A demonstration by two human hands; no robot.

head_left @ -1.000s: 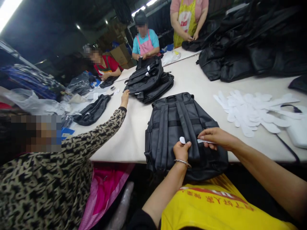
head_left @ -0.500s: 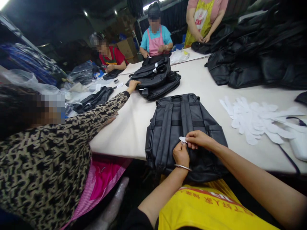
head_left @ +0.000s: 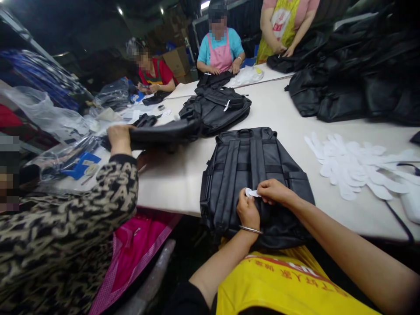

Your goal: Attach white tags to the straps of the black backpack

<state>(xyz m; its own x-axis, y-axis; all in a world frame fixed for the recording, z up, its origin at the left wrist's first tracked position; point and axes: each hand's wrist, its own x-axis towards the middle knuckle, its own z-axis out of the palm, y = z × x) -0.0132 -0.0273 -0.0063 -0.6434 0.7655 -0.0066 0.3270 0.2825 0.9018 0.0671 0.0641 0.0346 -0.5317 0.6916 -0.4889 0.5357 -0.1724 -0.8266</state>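
Note:
A black backpack [head_left: 225, 175] lies on the table before me with its shoulder straps facing up. Over its lower half, both my hands meet at a small white paper tag [head_left: 253, 193]. My left hand [head_left: 248, 211], with a twisted bracelet at the wrist, pinches the tag's rounded end. The fingers of my right hand [head_left: 274, 191] are closed on the tag's narrower right end. Just what lies beneath the fingertips is hidden.
White paper tags [head_left: 348, 164] are heaped to the right on the pale table [head_left: 170, 188]. Black bags [head_left: 348, 96] are piled behind them. At left, a co-worker's hand [head_left: 120, 136] holds a black bag [head_left: 164, 133]. More people work across the table.
The white tag now stretches farther between my hands, my right hand having shifted slightly right. At left, the co-worker has pulled a black bag off the stack toward themselves.

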